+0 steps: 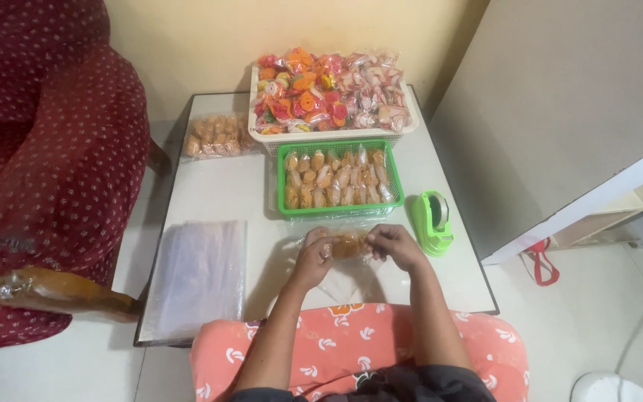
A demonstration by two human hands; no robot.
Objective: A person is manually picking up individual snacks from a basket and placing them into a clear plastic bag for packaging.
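Pinching a clear bag (pixel 340 272) of brown snacks (pixel 349 246) at the table's (pixel 221 193) near edge, our left hand (pixel 312 257) and right hand (pixel 396 246) are both closed on it. We judge a slack grip could spill snacks. Just behind sit a green basket (pixel 340 211) and white basket (pixel 262 134); tape dispenser (pixel 434 221) right, bag stack (pixel 199 272) left.

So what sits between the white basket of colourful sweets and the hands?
In the head view, a green basket of wrapped golden snacks lies between the white basket and the two hands, which hold a small clear packet.
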